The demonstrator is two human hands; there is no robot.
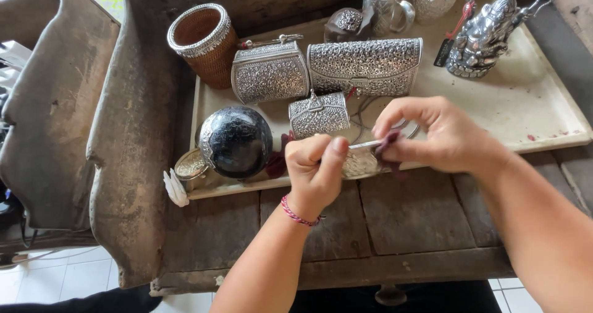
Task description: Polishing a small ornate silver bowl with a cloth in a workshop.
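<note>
My left hand (pixel 316 168) is closed around a small round embossed silver piece (pixel 360 163), with a thin silver strip (pixel 364 145) sticking out above it toward the right. My right hand (pixel 432 134) pinches a dark maroon cloth (pixel 388 149) against that strip and piece. Both hands hover over the near edge of a cream tray (pixel 531 97). A red braided bracelet (pixel 298 215) circles my left wrist.
On the tray stand a black-and-silver ball (pixel 236 141), three embossed silver clutch boxes (pixel 364 66), a woven cup with a silver rim (pixel 204 41), silver mugs (pixel 389 4) and a silver statue (pixel 485 35). The tray rests on a worn wooden bench (pixel 383 226).
</note>
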